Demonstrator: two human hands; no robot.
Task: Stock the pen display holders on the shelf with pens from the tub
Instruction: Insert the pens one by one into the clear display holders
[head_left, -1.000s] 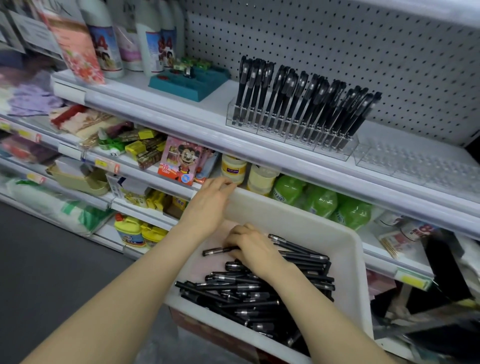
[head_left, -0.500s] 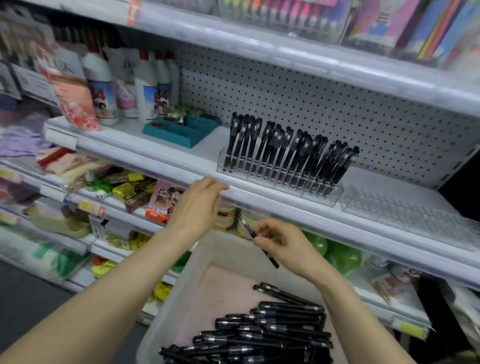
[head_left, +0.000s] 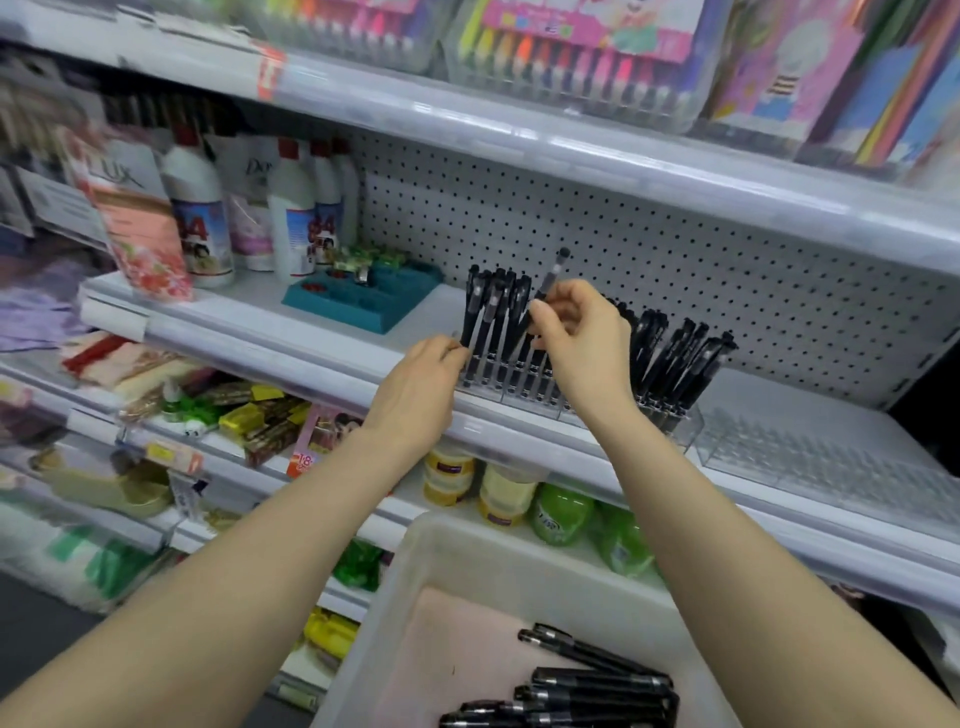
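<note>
A clear pen display holder (head_left: 687, 427) stands on the middle shelf (head_left: 311, 343), filled with several upright black pens (head_left: 675, 358). My right hand (head_left: 582, 343) pinches one black pen (head_left: 555, 270) above the holder's middle rows, cap end up and tilted right. My left hand (head_left: 421, 384) has curled fingers on the holder's left end, beside the leftmost pens (head_left: 480, 322). Below, the white tub (head_left: 415, 561) holds several more black pens (head_left: 597, 691) lying flat on its pinkish floor.
A second clear holder (head_left: 831, 467) sits without pens to the right on the same shelf. A teal tray (head_left: 363, 301) and white bottles (head_left: 197, 218) stand to the left. Marker packs (head_left: 571, 62) fill the shelf above. Jars and green bottles (head_left: 561, 514) line the shelf below.
My right hand has risen from the tub with one pen up to the holder. My left hand has left the shelf edge and taken the holder's left end. The view tilted up.
</note>
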